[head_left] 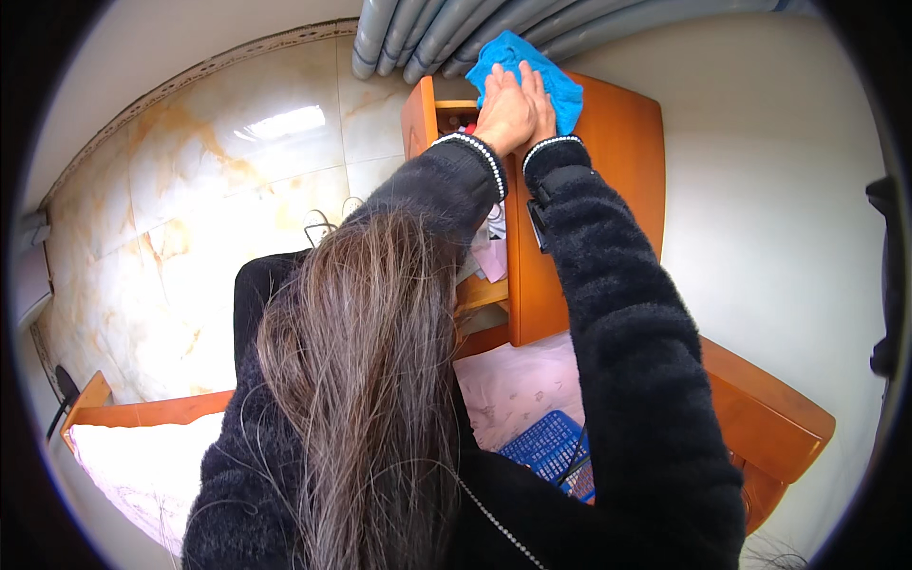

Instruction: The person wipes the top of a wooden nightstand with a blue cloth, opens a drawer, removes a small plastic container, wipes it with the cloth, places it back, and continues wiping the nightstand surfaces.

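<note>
A crumpled blue cloth [566,97] lies at the far end of an orange-brown wooden cabinet's top [622,180]. My left hand [507,112] rests on it, fingers stretched out over the fabric. Close against it, partly overlapped, my right hand [541,104] also lies on the cloth with its fingers extended. Both arms reach forward in black fuzzy sleeves with beaded cuffs. Below my left forearm the cabinet's drawer [415,119] is pulled out, holding pink paper [491,259] and other items that I cannot make out.
Grey curtain folds [456,33] hang just beyond the cloth. A pale wall [760,190] borders the cabinet on the right. Pink bedding [513,380] and a blue gridded item [543,442] lie nearer me, beside a wooden bed part [769,408]. Marbled tiles [218,199] cover the floor at left.
</note>
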